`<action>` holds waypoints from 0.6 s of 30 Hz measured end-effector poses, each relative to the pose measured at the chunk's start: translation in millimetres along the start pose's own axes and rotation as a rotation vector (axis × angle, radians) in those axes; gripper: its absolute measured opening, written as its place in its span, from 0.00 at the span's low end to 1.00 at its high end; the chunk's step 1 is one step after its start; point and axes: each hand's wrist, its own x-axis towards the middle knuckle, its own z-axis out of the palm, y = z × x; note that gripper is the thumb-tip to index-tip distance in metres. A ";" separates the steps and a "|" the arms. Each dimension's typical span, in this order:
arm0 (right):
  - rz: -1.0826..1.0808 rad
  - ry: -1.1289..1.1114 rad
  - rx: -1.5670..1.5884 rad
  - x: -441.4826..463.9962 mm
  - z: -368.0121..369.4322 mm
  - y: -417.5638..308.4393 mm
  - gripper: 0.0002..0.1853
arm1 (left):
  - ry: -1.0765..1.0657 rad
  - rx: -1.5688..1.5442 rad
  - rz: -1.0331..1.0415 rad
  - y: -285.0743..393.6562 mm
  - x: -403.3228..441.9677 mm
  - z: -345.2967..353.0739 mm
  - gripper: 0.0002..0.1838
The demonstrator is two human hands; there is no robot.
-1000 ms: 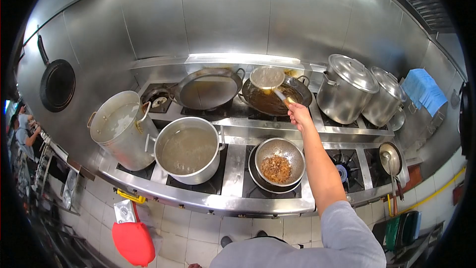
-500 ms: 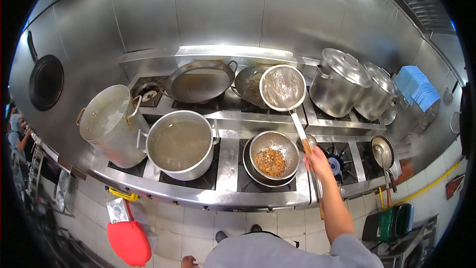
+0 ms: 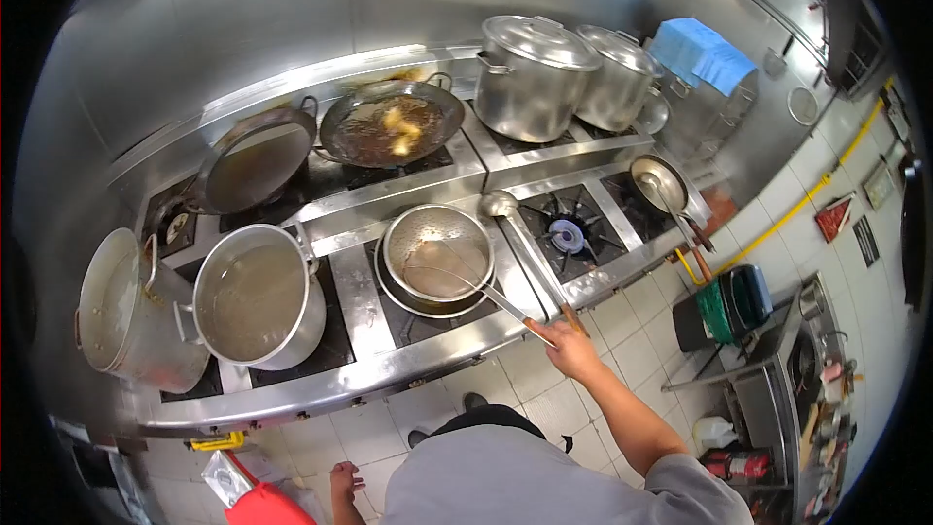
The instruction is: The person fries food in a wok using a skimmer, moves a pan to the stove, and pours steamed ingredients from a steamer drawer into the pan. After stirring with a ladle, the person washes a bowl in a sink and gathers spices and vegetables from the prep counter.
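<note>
Right hand [image 3: 573, 350] with fingers clenched round the handle of the strainer [image 3: 447, 270], its mesh inside the metal bowl [image 3: 400, 231], bowl's base obscured, left hand [image 3: 346, 481] released, forearm cut off at lower edge.

A round mesh strainer [image 3: 445, 268], its handle slanted, is held in the right hand [image 3: 571, 350]. Its head is set inside a metal bowl [image 3: 434, 219], nested in a wider pan [image 3: 442, 311].
</note>
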 end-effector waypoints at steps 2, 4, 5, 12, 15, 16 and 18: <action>0.049 0.032 0.081 -8.4 0.8 -8.7 0.31 | -0.021 -0.014 0.059 14.6 8.3 -1.6 0.11; 0.017 0.128 0.200 -12.4 3.9 -11.9 0.28 | -0.026 -0.013 0.071 21.1 12.7 -0.4 0.11; 0.018 0.128 0.191 -16.1 6.2 -15.8 0.28 | -0.022 -0.014 0.080 22.0 13.4 0.8 0.11; 0.464 -0.281 1.112 -11.0 -5.3 -52.1 0.26 | 0.034 -0.065 -0.010 -40.4 -5.8 0.6 0.13; 0.528 -0.444 1.315 1.3 -3.2 -48.9 0.27 | 0.131 -0.158 -0.013 -80.4 -33.7 2.8 0.11; 0.525 -0.466 1.383 6.6 -4.5 -47.8 0.26 | 0.164 -0.183 -0.035 -91.9 -45.1 4.4 0.12; 0.512 -0.502 1.427 18.2 -8.5 -48.5 0.25 | 0.241 -0.293 -0.069 -120.4 -71.4 7.8 0.13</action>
